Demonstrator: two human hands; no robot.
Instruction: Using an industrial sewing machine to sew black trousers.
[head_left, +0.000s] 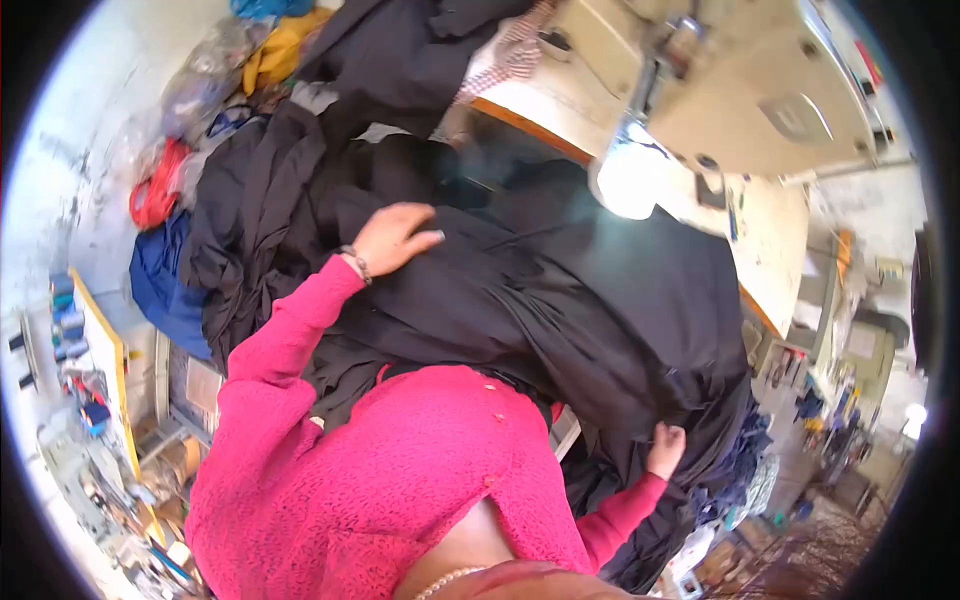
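Note:
A large black cloth (620, 300) lies in folds across my lap and the worktable's front. My left hand (392, 238) rests on its upper left part, fingers stretched out and thumb apart, gripping nothing. At the lower right my right hand (667, 450) is closed on the cloth near its hanging edge, its fingers curled into a fold. A beige sewing machine (740, 90) stands on the table beyond the cloth. Its bright lamp (628, 180) shines on the cloth from above.
The pale tabletop (785, 220) has a brown edge and bears small dark tools. More black fabric (260, 190) piles up at the left, beside blue cloth (165, 280), a red bag (160, 185) and a yellow cloth (285, 50). A yellow-edged board (105, 360) stands at far left.

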